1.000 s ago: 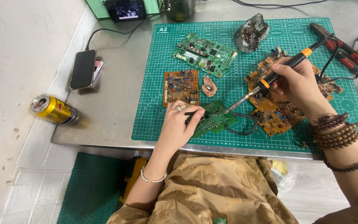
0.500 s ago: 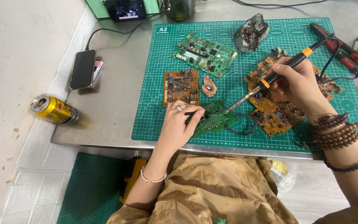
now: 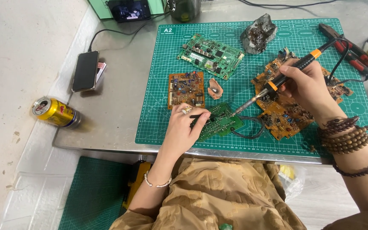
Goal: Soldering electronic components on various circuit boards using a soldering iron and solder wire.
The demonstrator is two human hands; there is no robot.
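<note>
Small green circuit board (image 3: 221,123): lies at the near edge of the green cutting mat (image 3: 243,91), partly under your left hand (image 3: 183,130). Your left hand is closed on slim dark tweezers (image 3: 201,116), their tips on the board. Your right hand (image 3: 307,87) grips a black-and-orange soldering iron (image 3: 284,76) like a pen; its metal tip comes down at the board's right edge, though whether it touches is hard to tell. A loop of black wire (image 3: 252,127) lies just beside the board.

Surrounding stock on the mat: one small brown board (image 3: 186,88) behind your left hand, a pinkish scrap (image 3: 214,88) beside it, a long green board (image 3: 209,55) further back, a grey crumpled lump (image 3: 258,34), and a pile of orange-brown boards (image 3: 284,115) under your right hand. Red-handled pliers (image 3: 348,44) sit at the far right.

Surface: grey metal tabletop (image 3: 116,110) carrying a dark phone (image 3: 85,70); a yellow drinks can (image 3: 56,113) lies on its side just off the tabletop's left edge. Pale floor, green mat below.

Obscured: the far-edge items and the yellow object at the right are cut off by the frame.
</note>
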